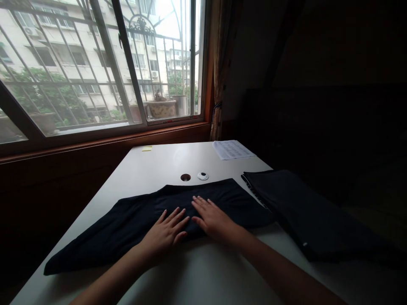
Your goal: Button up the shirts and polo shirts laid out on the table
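A dark navy garment [133,220], which looks like folded trousers, lies stretched from left to right across the white table. My left hand [170,231] rests flat on its near middle part, fingers spread. Close beside it, my right hand [211,216] also lies palm down on the cloth, with its fingers stretched out. Neither hand grips the fabric. A second dark folded garment [311,212] lies to the right, partly over the table's right edge, near the right end of the first one.
The white table [111,186] has a round cable hole [185,177] and a white round cap [202,176] behind the garment. Printed sheets [233,149] lie at the far right corner, a yellow sticky note [146,148] at the far left. Beyond stand a window [143,123] and a curtain [218,101].
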`<action>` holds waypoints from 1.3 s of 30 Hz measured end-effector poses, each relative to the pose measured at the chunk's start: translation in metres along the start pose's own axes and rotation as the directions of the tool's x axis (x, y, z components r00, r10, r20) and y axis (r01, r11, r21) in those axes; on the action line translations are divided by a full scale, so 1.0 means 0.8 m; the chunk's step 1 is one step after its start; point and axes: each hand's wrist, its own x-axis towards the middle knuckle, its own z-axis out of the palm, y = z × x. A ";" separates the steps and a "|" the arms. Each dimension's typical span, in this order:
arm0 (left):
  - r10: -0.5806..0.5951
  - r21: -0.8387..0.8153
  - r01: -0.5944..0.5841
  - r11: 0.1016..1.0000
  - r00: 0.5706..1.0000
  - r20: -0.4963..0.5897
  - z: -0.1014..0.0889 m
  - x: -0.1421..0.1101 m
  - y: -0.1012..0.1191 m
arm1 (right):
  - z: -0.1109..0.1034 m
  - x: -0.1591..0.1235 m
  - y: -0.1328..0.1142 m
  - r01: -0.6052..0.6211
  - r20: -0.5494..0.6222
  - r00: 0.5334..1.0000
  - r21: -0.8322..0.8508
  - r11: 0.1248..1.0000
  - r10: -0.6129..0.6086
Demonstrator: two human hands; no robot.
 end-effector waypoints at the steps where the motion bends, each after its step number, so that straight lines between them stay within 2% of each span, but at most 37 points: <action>1: 0.006 0.011 -0.006 1.000 1.000 -0.007 0.007 0.002 0.007 | 0.004 -0.002 -0.014 0.024 0.035 0.999 0.030 0.999 -0.025; 3: 0.013 0.031 -0.012 0.999 0.999 -0.045 0.020 -0.001 0.012 | 0.008 -0.011 -0.023 0.029 0.072 0.997 0.060 0.998 -0.033; 5: 0.021 0.047 -0.017 0.999 0.997 -0.078 0.026 -0.010 0.008 | 0.006 -0.028 -0.011 0.003 0.080 0.997 0.055 0.998 -0.007; 10: 0.013 0.073 -0.008 0.997 0.998 -0.065 0.024 -0.042 -0.019 | -0.010 -0.085 0.068 -0.139 0.069 0.988 -0.041 0.990 0.141; 13: -0.025 0.093 0.030 0.995 0.998 -0.060 0.024 -0.063 -0.043 | -0.015 -0.116 0.115 -0.274 0.023 0.960 -0.123 0.954 0.279; 17: -0.169 0.091 0.172 0.981 0.985 -0.039 0.025 -0.098 -0.085 | -0.012 -0.139 0.152 -0.368 -0.018 0.928 -0.184 0.911 0.371; 21: -0.331 0.040 0.330 0.943 0.943 0.027 0.021 -0.132 -0.120 | -0.008 -0.142 0.166 -0.364 0.000 0.929 -0.174 0.915 0.370; 23: -0.388 0.032 0.387 0.922 0.921 0.046 0.015 -0.144 -0.132 | -0.010 -0.137 0.169 -0.395 0.030 0.913 -0.173 0.902 0.406; 26: -0.437 0.049 0.435 0.899 0.899 0.019 0.004 -0.143 -0.141 | -0.018 -0.116 0.162 -0.497 0.086 0.848 -0.214 0.841 0.523; 28: -0.417 0.069 0.418 0.906 0.908 -0.040 -0.002 -0.127 -0.142 | -0.023 -0.089 0.144 -0.519 0.069 0.834 -0.239 0.821 0.547; 30: -0.364 0.073 0.370 0.926 0.928 -0.082 -0.004 -0.099 -0.138 | -0.025 -0.051 0.114 -0.437 0.001 0.895 -0.212 0.874 0.447; 33: -0.320 0.038 0.324 0.945 0.944 -0.081 0.002 -0.047 -0.127 | -0.016 0.018 0.055 -0.211 -0.019 0.977 -0.107 0.972 0.210; 36: -0.322 0.009 0.324 0.946 0.943 -0.086 0.015 -0.010 -0.120 | 0.006 0.077 0.008 -0.042 0.047 0.998 0.009 0.999 0.042; 39: -0.346 -0.002 0.347 0.938 0.936 -0.066 0.021 -0.010 -0.135 | 0.027 0.107 -0.005 -0.002 0.076 0.997 0.022 1.000 0.000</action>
